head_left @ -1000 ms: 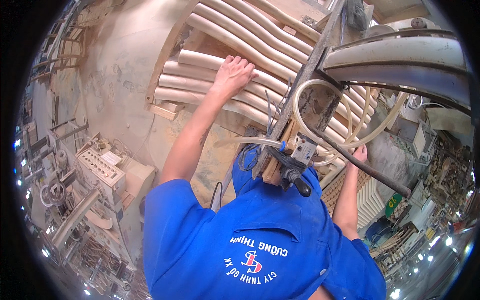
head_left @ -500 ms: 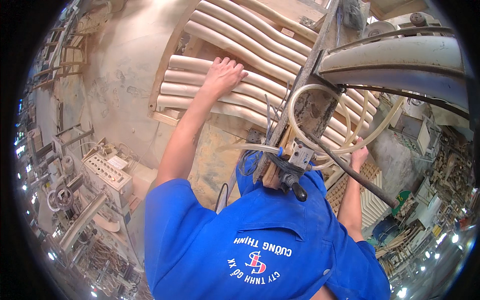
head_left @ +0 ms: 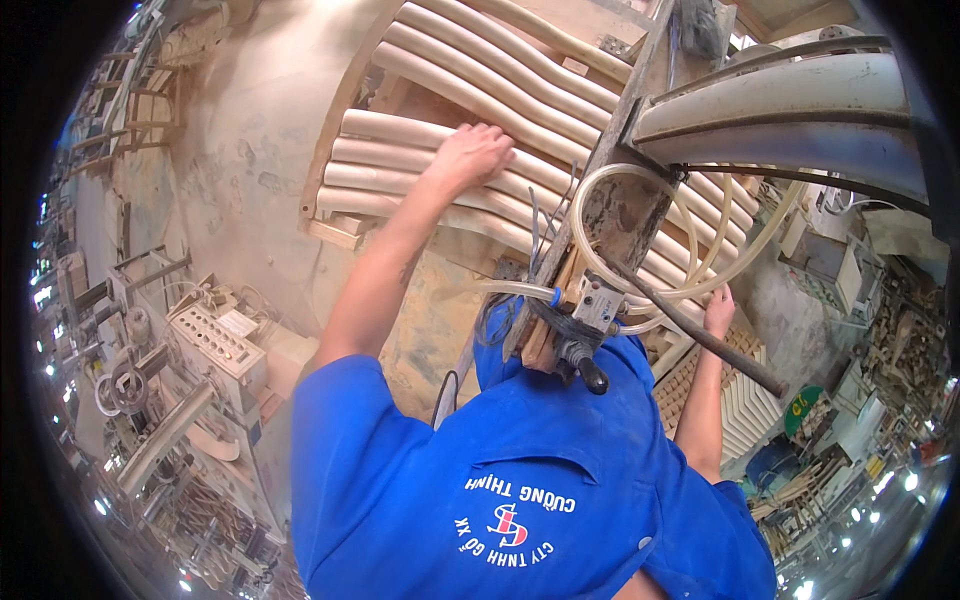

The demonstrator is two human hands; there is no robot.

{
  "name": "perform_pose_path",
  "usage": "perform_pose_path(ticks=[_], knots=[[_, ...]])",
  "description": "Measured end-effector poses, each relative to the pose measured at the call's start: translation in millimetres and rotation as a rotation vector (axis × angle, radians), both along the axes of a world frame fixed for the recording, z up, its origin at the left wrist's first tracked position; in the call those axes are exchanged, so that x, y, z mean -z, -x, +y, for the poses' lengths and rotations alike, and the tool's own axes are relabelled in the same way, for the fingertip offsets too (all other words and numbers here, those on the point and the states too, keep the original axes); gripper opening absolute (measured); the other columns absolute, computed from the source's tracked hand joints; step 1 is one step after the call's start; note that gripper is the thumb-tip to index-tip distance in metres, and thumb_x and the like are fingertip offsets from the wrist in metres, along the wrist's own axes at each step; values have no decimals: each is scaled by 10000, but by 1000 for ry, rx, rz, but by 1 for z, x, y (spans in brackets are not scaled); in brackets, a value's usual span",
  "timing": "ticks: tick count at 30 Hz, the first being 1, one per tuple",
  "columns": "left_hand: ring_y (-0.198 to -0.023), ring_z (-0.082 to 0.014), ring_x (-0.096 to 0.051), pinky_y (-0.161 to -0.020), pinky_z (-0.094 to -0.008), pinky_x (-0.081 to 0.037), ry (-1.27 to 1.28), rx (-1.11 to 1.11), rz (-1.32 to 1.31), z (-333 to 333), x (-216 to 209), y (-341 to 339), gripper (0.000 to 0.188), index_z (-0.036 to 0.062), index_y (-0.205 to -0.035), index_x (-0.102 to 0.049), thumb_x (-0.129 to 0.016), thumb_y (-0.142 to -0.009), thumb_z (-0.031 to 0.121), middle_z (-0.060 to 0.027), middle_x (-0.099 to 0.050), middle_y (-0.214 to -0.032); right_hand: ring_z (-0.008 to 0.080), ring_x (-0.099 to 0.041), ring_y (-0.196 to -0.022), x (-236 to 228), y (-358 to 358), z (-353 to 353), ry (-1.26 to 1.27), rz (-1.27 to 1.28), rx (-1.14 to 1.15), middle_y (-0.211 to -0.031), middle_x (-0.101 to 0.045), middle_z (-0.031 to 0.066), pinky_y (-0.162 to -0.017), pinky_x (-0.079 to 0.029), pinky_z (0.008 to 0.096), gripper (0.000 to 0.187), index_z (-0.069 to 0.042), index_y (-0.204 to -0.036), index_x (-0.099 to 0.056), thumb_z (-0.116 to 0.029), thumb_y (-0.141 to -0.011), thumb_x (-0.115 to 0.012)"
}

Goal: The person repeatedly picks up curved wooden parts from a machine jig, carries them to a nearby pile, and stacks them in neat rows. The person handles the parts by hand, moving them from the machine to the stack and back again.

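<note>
A row of pale, wavy wooden slats (head_left: 500,65) lies side by side in a wooden frame (head_left: 330,150). My left hand (head_left: 475,157) rests on top of the lower slats, fingers bent and draped over them, with no firm grip visible. On the other side of a dusty metal beam (head_left: 625,215), my right hand (head_left: 718,310) is at the near side of the slats, next to a looping clear hose (head_left: 745,270). Its fingertips point away from me; I cannot make out what they touch. A metal valve block (head_left: 597,305) with a black-knobbed lever (head_left: 592,378) sits on the beam's near end.
A large grey curved machine arm (head_left: 780,110) reaches in from the right. A dark rod (head_left: 710,340) slants over my right forearm. At left stands a control box (head_left: 215,335) with rows of buttons. Stacked wooden pieces (head_left: 740,420) lie low on the right.
My left hand has slid a little to the right over the slats, which look unmoved beneath it. My right hand stays in nearly the same place.
</note>
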State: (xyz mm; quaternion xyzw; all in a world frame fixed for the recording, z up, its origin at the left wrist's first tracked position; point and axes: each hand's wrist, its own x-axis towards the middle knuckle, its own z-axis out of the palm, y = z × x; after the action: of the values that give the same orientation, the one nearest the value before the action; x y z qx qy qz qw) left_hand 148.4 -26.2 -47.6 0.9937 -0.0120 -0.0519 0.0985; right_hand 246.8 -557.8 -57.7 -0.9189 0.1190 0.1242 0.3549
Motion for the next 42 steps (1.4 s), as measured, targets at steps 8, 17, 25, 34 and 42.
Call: perform_pose_path(ticks=[8, 17, 25, 34, 42], knots=[[-1065, -286, -607, -967, -456, -456, -43, -22, -147, -19, 9, -1, 298, 74, -1006, -674, -517, -1034, 327, -114, -668, -1022, 243, -639, -1090, 5, 4, 4, 36, 47, -23, -1207, -700, 185, -991, -459, 353, 523, 23, -1313, -628, -419, -1042, -565], [-1054, -301, -620, -1055, -442, -406, -163, -263, -206, -28, -6, 14, 326, 64, -981, -683, -581, -990, 373, -154, -681, -1015, 252, -644, -1079, 10, 8, -6, -38, -9, -54, -1175, -705, 172, -970, -466, 360, 544, 11, -1302, -636, -461, -1043, -559], [-1076, -290, -619, -1080, -453, -388, -167, -353, -142, -21, -6, 23, 378, 37, -983, -673, -621, -967, 411, -141, -689, -1020, 246, -643, -940, 14, 8, -5, -65, 37, -18, -1064, -715, 153, -883, -488, 363, 579, 23, -1283, -647, -493, -1052, -522], [-1067, -312, -623, -1048, -448, -444, -124, -164, -197, -20, -1, 18, 233, 42, -962, -670, -604, -957, 266, -140, -678, -1014, 252, -630, -1121, 19, 11, -2, -148, -85, -51, -1200, -700, 149, -1011, -454, 365, 515, -5, -1283, -654, -452, -1047, -556], [-1193, -281, -593, -1066, -438, -429, 190, 113, -319, -46, 14, 7, 361, 79, -1244, -640, -657, -934, 264, -99, -661, -1225, 286, -637, -1166, 8, 9, 3, -131, -18, 33, -1239, -695, 184, -1028, -449, 368, 533, -10, -1304, -640, -468, -1053, -532]])
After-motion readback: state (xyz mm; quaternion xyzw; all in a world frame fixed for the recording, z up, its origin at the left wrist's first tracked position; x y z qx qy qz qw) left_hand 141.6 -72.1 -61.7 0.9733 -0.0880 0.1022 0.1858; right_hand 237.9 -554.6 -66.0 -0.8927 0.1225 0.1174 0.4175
